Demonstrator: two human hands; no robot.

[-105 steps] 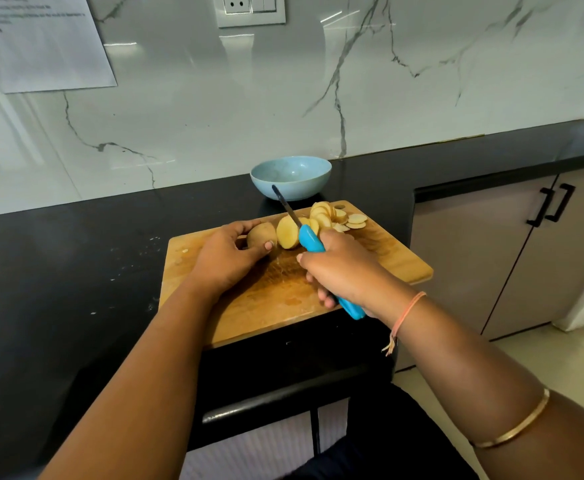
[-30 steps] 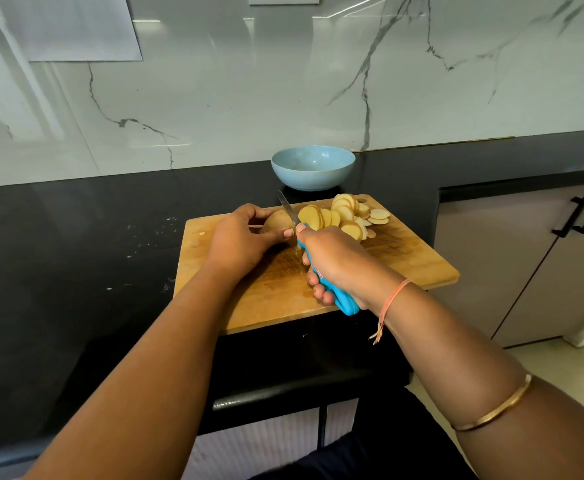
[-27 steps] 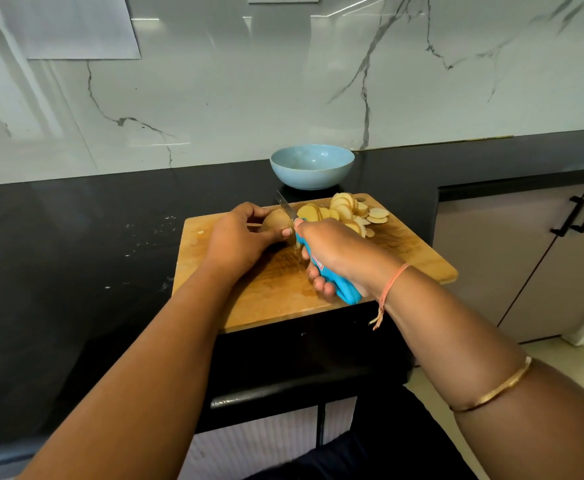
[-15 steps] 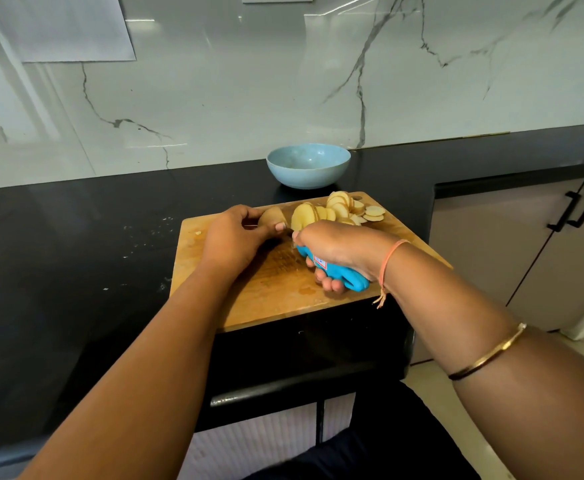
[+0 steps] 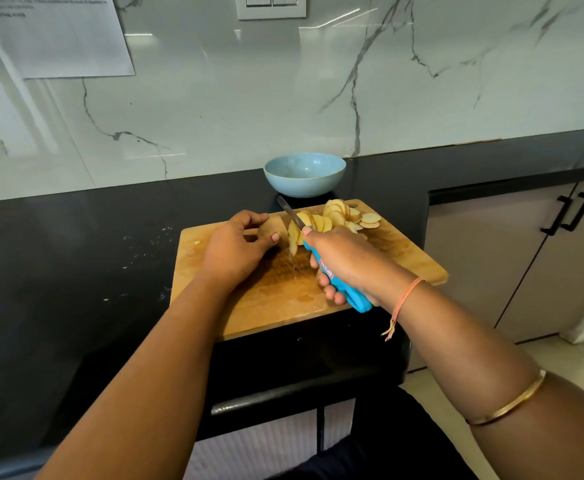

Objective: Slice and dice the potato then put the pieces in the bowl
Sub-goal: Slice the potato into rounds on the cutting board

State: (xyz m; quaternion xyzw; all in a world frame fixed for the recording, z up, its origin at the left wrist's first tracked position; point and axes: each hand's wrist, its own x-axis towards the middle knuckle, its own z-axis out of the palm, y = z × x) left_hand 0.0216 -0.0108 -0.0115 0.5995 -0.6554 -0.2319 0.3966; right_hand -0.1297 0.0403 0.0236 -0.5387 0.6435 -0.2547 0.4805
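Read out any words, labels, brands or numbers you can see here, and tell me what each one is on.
Paper sheet on the wall: a few printed lines at its top, too blurred to read.
Knife handle: a small red and white label, too small to read.
Nothing else carries text, so no quote is possible.

Marble wall (image 5: 249, 98) rose at twelve o'clock — socket (image 5: 271, 5) high on it, paper (image 5: 62, 36) at eleven. Black counter (image 5: 58, 258) ran below; grey cabinets (image 5: 484, 258) at three, pale floor (image 5: 557, 351) at four.
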